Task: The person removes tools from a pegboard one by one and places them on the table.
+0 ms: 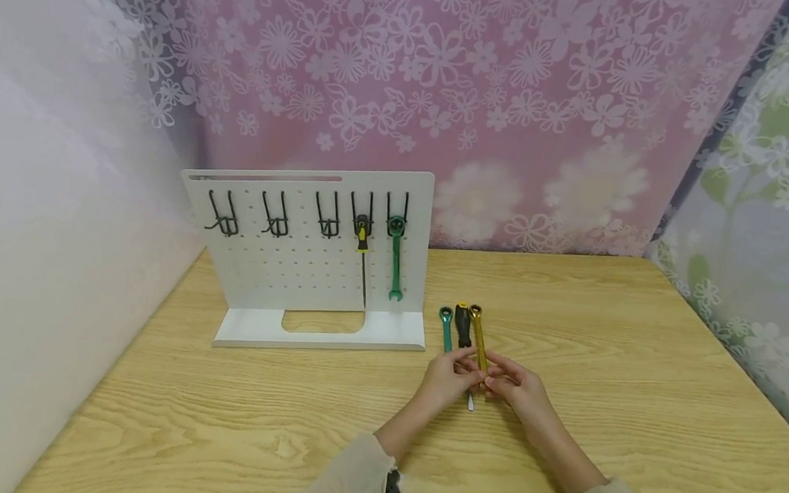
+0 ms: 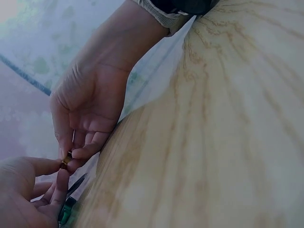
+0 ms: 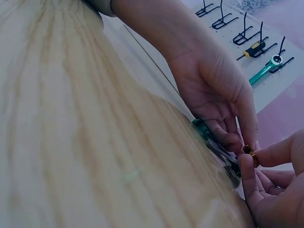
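Observation:
A gold wrench [image 1: 478,332] has its lower end between the fingertips of both hands, its ring head pointing away from me. My left hand [image 1: 445,378] pinches it from the left, and my right hand [image 1: 523,395] pinches it from the right. Both wrist views show the wrench's gold end [image 2: 66,160] between the fingertips. Just left of it, a black-handled screwdriver [image 1: 462,326] lies on the table, its shaft partly covered by the left hand and its tip showing below. Beside that is a green wrench [image 1: 447,328], its lower part hidden by the left hand.
On the wooden table [image 1: 252,412], a white pegboard stand [image 1: 283,269] stands at back left. Black double hooks line it; one holds a yellow-black screwdriver [image 1: 364,238], another a green wrench [image 1: 396,262]. A flowered curtain [image 1: 392,86] hangs behind, with a white wall [image 1: 60,215] at left.

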A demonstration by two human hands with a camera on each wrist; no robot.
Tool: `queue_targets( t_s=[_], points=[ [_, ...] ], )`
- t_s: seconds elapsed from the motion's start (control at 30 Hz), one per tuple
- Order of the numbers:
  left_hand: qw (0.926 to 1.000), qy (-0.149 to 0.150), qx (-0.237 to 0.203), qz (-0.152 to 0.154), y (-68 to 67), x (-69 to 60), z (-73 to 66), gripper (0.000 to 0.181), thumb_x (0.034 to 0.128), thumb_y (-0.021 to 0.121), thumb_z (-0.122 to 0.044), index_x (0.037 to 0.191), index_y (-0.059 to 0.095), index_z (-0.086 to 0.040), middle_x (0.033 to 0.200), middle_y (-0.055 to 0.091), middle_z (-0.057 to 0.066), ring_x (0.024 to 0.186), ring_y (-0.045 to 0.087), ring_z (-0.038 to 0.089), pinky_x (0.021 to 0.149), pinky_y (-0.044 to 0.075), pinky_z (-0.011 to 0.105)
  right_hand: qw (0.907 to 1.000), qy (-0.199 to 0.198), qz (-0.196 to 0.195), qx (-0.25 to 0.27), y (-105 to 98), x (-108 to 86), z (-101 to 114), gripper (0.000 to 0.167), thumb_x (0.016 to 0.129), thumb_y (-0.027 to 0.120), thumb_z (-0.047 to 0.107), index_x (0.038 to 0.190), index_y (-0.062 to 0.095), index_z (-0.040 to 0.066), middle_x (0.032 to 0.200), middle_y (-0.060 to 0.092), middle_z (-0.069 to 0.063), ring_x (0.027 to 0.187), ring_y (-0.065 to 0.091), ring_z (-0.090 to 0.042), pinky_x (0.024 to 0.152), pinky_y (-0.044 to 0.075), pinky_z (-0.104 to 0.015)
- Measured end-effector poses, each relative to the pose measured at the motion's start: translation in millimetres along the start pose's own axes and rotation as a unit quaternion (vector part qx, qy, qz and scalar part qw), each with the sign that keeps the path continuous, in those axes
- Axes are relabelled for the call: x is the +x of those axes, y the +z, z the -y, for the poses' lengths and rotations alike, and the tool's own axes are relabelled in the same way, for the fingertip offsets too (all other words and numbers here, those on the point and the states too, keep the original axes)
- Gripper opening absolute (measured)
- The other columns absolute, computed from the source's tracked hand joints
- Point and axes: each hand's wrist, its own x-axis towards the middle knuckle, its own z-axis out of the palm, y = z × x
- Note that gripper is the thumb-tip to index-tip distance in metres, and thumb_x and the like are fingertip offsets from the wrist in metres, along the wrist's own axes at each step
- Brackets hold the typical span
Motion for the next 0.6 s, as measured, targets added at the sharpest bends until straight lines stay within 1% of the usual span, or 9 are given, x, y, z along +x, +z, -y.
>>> queue_targets(
  t_s=[0.17,0.27,0.43,0.6],
  points=[
    [0.9999,-0.006,0.011,0.009,-0.4,-0.2,-0.8,0.041,0.0829,0.067,-0.003,0.121,0.056,0.005,0.076,0.058,-0.004,0.057,0.049,0.001,0.049,0.043,0.015,0.9999,0.013,0.0,0.007,0.1,0.3,-0.4,0.047,0.089,0.049,-0.007,0.134,0.036,-0.01,0.106,0.051,-0.019,0.084,0.058,-0.013,0.074,0.051,-0.026],
    [0.9998,-0.006,0.018,0.011,-0.8,-0.5,-1.0,0.04,0.0833,0.066,-0.003,0.121,0.056,0.005,0.074,0.056,-0.005,0.055,0.046,0.001,0.047,0.04,0.014,0.9999,0.01,0.001,0.005,0.5,0.0,-0.3,0.047,0.089,0.049,-0.006,0.134,0.035,-0.012,0.105,0.051,-0.019,0.083,0.057,-0.012,0.073,0.051,-0.026],
    [0.9995,-0.003,0.028,0.014,-0.8,-1.0,-1.7,0.039,0.0835,0.066,-0.003,0.12,0.056,0.006,0.073,0.056,-0.004,0.055,0.045,0.001,0.046,0.039,0.015,0.9999,0.012,-0.001,0.008,0.7,0.4,0.0,0.047,0.089,0.05,-0.007,0.133,0.035,-0.013,0.104,0.051,-0.018,0.082,0.057,-0.009,0.072,0.051,-0.025],
    [0.9995,-0.001,0.024,0.019,-0.6,-0.7,-1.2,0.037,0.0835,0.063,-0.001,0.119,0.057,0.007,0.071,0.055,-0.004,0.054,0.045,0.002,0.046,0.04,0.016,0.9999,0.017,-0.002,0.002,0.1,1.2,-0.4,0.047,0.089,0.05,-0.006,0.133,0.035,-0.014,0.102,0.052,-0.017,0.082,0.058,-0.008,0.072,0.051,-0.024]
  ],
)
